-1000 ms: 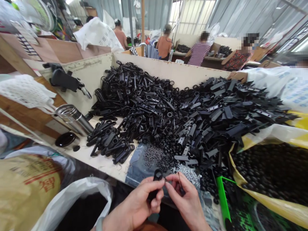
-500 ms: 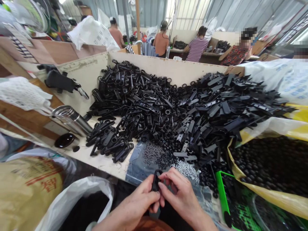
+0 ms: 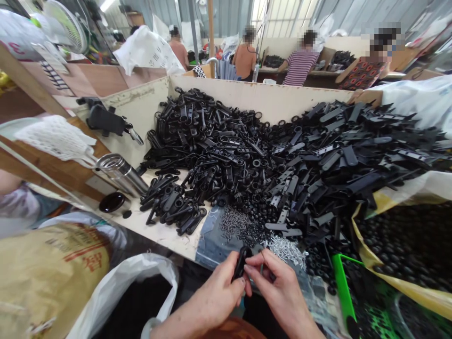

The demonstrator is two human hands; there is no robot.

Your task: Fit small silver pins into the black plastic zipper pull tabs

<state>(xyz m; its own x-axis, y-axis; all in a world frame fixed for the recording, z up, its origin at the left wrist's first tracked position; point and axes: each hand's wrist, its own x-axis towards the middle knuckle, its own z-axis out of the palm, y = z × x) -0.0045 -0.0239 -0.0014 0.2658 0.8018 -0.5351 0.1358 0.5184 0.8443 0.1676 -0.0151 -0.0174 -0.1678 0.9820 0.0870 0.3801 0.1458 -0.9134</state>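
My left hand (image 3: 222, 287) is closed around a black plastic part (image 3: 241, 262) with a rounded, loop-like end pointing up. Close against its right side, my right hand (image 3: 277, 280) has thumb and forefinger pinched together; whatever is between them is too small to make out. Just beyond my hands lie silver pins (image 3: 286, 250) and small dark metal pieces (image 3: 233, 225) on a grey-blue cloth (image 3: 207, 242). A small group of similar black looped parts (image 3: 173, 205) rests to the left on the pale tabletop.
Behind is a large heap of black looped parts (image 3: 208, 132), with flat black pieces (image 3: 339, 146) to the right. A steel flask (image 3: 123, 174) stands left. Nearer are a white sack (image 3: 167, 278), a green basket (image 3: 343, 287) and a yellow-edged bag (image 3: 363, 249). Several people sit beyond.
The whole scene has shifted to the right in the view as the camera turned left. My right fingertips have moved from the part's top to its right side; my left hand keeps its hold.
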